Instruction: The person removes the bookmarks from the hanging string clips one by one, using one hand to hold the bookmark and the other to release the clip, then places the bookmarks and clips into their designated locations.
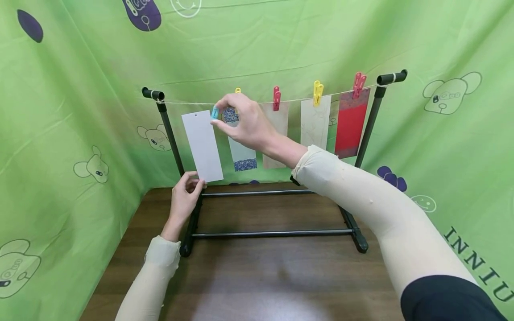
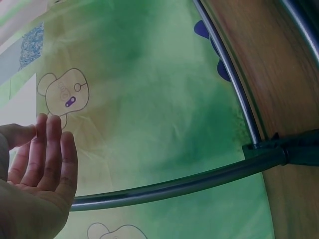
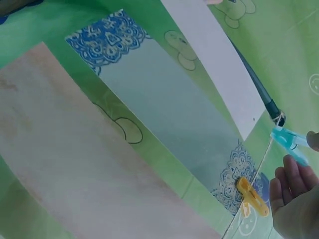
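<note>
The right hand (image 1: 246,122) pinches a blue clip (image 1: 214,113) close to the string (image 1: 182,103). The left hand (image 1: 185,199) pinches the lower left corner of a white card (image 1: 203,147), tilted, at the rack's (image 1: 170,131) left end. Rightward, four other cards (image 1: 315,127) hang clipped on the string.

In the head view, the right grip (image 1: 250,125) covers part of the blue-patterned card (image 1: 243,154) and its yellow clip (image 1: 238,90), while the right sleeve (image 1: 373,200) hides part of the stand (image 1: 277,233). The bench (image 1: 261,276) runs off the bottom edge. The right wrist view's top edge crops the white card (image 3: 218,63); its left edge, the pale card (image 3: 75,149).
</note>
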`<state>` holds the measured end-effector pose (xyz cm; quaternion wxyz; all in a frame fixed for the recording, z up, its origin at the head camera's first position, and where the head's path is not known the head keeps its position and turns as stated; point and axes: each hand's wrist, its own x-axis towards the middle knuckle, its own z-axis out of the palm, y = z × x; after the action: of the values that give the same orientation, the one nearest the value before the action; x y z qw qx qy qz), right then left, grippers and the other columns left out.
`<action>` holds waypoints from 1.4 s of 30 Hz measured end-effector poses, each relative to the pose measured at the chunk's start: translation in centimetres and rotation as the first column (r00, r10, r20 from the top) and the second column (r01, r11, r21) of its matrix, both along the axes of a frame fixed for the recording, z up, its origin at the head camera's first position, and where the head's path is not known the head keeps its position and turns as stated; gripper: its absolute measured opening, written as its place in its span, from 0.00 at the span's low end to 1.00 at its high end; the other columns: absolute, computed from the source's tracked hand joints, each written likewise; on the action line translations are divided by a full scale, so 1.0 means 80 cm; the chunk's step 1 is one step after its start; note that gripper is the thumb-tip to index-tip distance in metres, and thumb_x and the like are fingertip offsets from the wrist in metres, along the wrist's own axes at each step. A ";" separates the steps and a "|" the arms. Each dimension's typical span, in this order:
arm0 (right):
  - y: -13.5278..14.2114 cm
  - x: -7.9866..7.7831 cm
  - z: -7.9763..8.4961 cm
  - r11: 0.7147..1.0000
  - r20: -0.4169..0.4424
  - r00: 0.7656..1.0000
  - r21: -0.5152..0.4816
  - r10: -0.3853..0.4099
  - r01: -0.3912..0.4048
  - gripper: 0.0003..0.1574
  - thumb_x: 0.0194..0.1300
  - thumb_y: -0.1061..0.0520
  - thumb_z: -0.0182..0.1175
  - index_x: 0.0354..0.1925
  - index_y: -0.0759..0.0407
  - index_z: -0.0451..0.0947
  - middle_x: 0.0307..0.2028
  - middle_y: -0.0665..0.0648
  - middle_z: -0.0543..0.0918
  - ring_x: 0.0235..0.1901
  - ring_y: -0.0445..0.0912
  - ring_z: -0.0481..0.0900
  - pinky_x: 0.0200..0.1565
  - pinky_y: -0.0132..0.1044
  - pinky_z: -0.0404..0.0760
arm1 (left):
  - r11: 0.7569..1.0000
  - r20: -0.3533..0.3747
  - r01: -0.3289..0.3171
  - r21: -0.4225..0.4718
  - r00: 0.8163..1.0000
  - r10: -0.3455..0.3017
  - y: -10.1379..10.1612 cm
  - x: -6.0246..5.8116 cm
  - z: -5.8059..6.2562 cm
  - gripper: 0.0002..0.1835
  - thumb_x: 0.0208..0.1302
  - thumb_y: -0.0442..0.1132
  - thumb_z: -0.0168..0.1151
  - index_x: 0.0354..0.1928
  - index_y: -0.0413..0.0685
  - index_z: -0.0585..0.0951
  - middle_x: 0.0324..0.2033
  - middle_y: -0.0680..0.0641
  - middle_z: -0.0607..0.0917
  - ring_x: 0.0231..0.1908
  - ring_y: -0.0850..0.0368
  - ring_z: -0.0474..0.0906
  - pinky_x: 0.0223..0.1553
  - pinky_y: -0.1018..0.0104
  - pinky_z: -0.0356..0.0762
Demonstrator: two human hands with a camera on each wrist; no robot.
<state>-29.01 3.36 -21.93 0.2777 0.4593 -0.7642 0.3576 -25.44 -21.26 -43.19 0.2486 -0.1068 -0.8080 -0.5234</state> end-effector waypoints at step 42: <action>0.068 0.023 -0.068 0.993 0.160 0.987 -0.108 -0.018 0.036 0.20 0.69 0.59 0.75 0.55 0.63 0.82 0.51 0.57 0.89 0.53 0.51 0.87 0.65 0.45 0.79 | 0.998 -0.002 -0.052 -0.036 0.999 0.052 -0.003 0.027 -0.016 0.12 0.75 0.32 0.69 0.55 0.39 0.83 0.39 0.40 0.92 0.38 0.42 0.89 0.39 0.80 0.78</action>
<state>-27.16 8.77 -27.41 0.2458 0.4028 -0.7691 0.4311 -23.32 -21.52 -44.46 0.2607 -0.0906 -0.8195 -0.5023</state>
